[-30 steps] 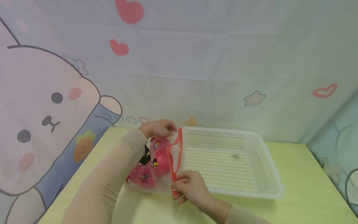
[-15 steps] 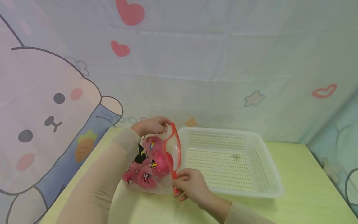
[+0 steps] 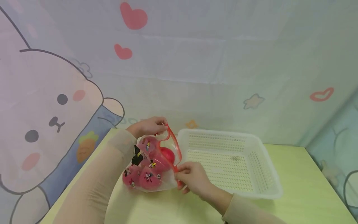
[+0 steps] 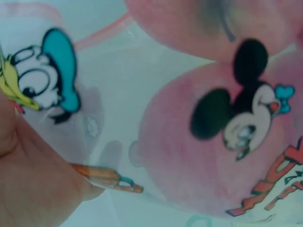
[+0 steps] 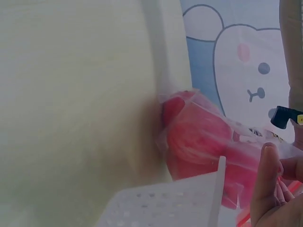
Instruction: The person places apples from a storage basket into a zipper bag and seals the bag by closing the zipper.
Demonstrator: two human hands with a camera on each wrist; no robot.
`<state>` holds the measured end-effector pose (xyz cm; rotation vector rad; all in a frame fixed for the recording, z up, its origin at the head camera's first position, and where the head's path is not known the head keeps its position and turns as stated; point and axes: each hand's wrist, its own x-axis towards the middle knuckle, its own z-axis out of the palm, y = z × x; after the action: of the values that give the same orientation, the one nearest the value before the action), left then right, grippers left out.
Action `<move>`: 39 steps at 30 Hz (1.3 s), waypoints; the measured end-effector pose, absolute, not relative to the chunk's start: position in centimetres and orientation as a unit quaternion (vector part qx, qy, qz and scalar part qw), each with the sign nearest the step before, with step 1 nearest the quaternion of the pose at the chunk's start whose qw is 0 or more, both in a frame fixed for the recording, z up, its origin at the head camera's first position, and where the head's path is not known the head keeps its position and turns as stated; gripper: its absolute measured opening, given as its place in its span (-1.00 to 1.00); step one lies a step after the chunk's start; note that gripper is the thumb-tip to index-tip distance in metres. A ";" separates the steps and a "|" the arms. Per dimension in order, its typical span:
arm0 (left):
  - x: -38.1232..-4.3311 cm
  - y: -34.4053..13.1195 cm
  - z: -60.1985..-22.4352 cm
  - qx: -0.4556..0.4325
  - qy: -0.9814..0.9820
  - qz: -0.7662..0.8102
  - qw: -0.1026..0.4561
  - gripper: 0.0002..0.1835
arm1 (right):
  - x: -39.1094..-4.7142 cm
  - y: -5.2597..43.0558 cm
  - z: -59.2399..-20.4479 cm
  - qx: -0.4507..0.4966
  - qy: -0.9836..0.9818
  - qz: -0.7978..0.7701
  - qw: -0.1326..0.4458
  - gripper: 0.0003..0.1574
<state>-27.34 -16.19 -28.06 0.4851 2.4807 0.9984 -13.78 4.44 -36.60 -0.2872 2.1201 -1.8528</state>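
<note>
A clear plastic zip bag [image 3: 167, 183] with cartoon prints and a red zip edge [image 3: 176, 146] stands at the table's left. Several red apples [image 3: 167, 154] lie inside; a stem shows on one apple [image 4: 189, 28] in the left wrist view. My left hand [image 3: 152, 126] pinches the far end of the zip edge, and my right hand [image 3: 194, 177] pinches its near end between thumb and fingers. Between them the bag's mouth gapes, facing right. In the right wrist view the bag's base [image 5: 189, 132] sits at the table, partly behind a basket.
A white perforated plastic basket [image 3: 268, 168] stands right of the bag, close behind my right hand. It rests on a pale yellow table [image 3: 302, 183]. A cloth backdrop [image 3: 209, 62] with a cartoon bear and hearts hangs behind the table.
My left hand has drawn the far end of the zip edge leftward. The right hand has shifted slightly up and right. The mouth has widened, baring an apple, and the bag tilts more toward me.
</note>
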 end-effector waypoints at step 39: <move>-26.1 -23.8 -25.6 0.038 0.850 0.526 -0.008 -0.77 | -21.8 6.8 -29.5 -0.243 0.910 -0.335 -0.028 -0.85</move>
<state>-26.11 -23.80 -25.59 0.1212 2.6828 1.6607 -21.76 6.79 -29.54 -0.7782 2.9097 -1.0725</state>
